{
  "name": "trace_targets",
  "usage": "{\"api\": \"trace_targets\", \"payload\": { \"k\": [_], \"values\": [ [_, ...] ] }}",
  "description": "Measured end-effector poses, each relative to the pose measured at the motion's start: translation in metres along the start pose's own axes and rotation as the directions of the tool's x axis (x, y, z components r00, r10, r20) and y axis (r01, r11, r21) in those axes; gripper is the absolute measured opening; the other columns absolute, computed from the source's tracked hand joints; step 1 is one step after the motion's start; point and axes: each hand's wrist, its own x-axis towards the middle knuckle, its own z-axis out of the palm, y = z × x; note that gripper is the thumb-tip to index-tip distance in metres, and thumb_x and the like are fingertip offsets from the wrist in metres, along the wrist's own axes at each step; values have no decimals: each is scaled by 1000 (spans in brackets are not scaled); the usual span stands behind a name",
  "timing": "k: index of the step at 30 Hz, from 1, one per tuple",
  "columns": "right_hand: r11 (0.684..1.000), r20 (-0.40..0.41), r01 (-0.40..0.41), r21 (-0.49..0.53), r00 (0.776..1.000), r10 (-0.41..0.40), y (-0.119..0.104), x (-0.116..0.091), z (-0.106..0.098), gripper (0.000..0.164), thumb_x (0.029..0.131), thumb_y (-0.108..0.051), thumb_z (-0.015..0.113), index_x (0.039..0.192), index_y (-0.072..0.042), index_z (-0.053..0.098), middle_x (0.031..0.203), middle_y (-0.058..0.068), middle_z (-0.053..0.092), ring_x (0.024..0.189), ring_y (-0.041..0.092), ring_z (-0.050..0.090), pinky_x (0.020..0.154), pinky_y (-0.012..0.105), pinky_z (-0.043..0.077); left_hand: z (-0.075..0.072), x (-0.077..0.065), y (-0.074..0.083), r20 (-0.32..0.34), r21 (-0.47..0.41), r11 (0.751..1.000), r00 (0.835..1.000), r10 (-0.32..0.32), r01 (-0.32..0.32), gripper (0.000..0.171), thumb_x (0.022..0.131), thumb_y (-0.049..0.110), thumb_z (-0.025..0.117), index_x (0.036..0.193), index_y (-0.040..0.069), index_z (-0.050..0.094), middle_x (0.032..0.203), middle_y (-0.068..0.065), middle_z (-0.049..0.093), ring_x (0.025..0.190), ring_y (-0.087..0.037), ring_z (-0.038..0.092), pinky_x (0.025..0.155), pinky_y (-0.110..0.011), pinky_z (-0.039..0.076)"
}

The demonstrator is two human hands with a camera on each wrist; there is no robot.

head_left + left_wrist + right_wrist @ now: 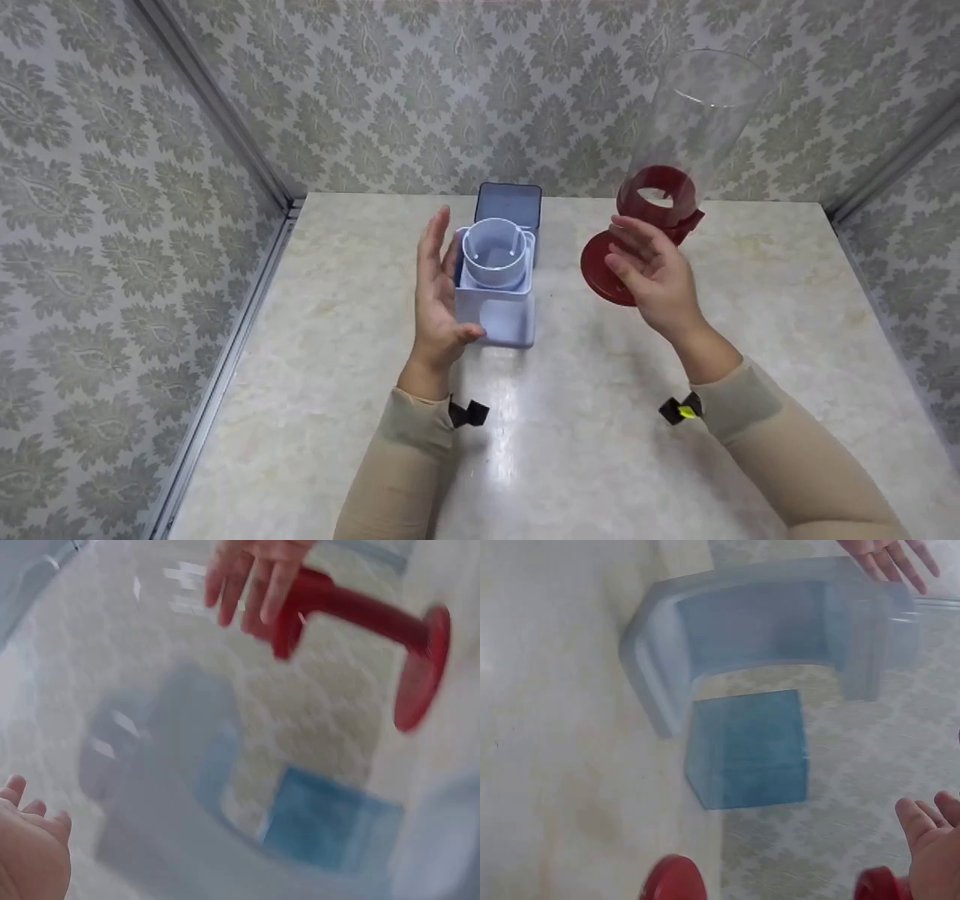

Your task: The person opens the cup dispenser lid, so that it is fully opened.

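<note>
Nearest lie the person's forearms in beige cloth sleeves [405, 480], spreading apart over the pale marbled tabletop [315, 420], with a small black wrist-worn piece [469, 414] at the left cuff and another at the right (that one bearing a yellow-green patch).

Further in, the left hand [437, 311] is spread, thumb held away from its fingers, around the left side of a pale blue plastic stand with a square base and a round ring on top [502, 321]; whether it touches the stand cannot be told. The right hand [658, 281] has loosely bent, parted fingers and pinches nothing visible; it is over the round base of a glossy red stand with a ring-shaped holder [600, 264], but contact is unclear.

Just behind the pale blue stand, near the table's back edge, is a translucent dark blue square box [508, 202]. At the right, a clear open-ended cylinder [694, 127] rises with its lower end overlapping the red ring in the head view. Furthest back stands the grey-green damask-patterned wall [420, 90].
</note>
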Motion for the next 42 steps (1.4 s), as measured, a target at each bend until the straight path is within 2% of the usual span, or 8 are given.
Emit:
{"api": "trace_targets", "payload": {
  "k": [4,11,16,21,25,28,37,42],
  "values": [
    [991,-70,132,25,989,-130,-16,-6,-19,47,101,11,76,146,7,63,140,8,74,128,20,73,109,25,63,30,2,12,50,-112,993,998,44,-38,163,70,94,86,169,-16,16,182,-16,36,169,-29,35,137,-56,38],
    [968,-225,240,71,949,-219,-21,0,-46,43,98,8,81,138,7,65,131,10,72,122,22,67,100,25,61,74,7,8,214,-66,998,977,4,10,156,75,95,80,168,-16,23,176,-39,29,167,-41,36,132,-65,43],
    [989,-275,145,-19,950,-145,-12,13,-62,55,97,-2,88,144,1,61,136,7,67,128,22,62,103,26,57,96,10,-7,263,-50,989,957,-124,142,150,74,91,85,174,-5,27,181,-24,32,167,-37,37,132,-67,43],
    [996,-284,36,-77,957,-57,-12,37,-75,82,93,-17,95,159,-7,48,148,-1,56,139,19,52,115,30,49,118,21,-27,267,35,958,921,-284,285,142,74,85,91,178,11,29,183,-7,33,168,-25,37,136,-44,44],
    [999,-279,5,-51,960,-19,-17,57,-84,100,88,-27,101,165,-8,40,155,3,51,146,19,47,123,36,45,139,35,-42,252,82,919,884,-393,386,125,85,54,98,180,18,26,184,-1,30,169,-23,38,133,-31,44],
    [998,-272,-20,-56,962,4,-18,67,-90,110,84,-34,104,167,-7,37,160,5,48,149,19,46,128,40,43,155,45,-53,219,160,898,873,-437,409,117,90,33,95,181,17,23,185,-5,29,170,-23,36,135,-29,41],
    [967,-166,-164,-196,977,133,16,73,-107,128,88,-36,100,180,-9,16,181,15,33,170,26,34,143,46,31,173,65,-88,134,315,833,847,-514,456,98,109,34,79,182,12,17,189,-16,20,174,-33,31,138,-41,41],
    [939,-119,-233,-252,971,209,43,60,-112,114,94,-31,95,180,-7,24,183,18,38,173,31,35,144,47,30,177,70,-98,140,353,816,836,-531,459,88,113,28,72,182,11,20,190,-17,21,174,-38,31,134,-48,46]
  ]
}}
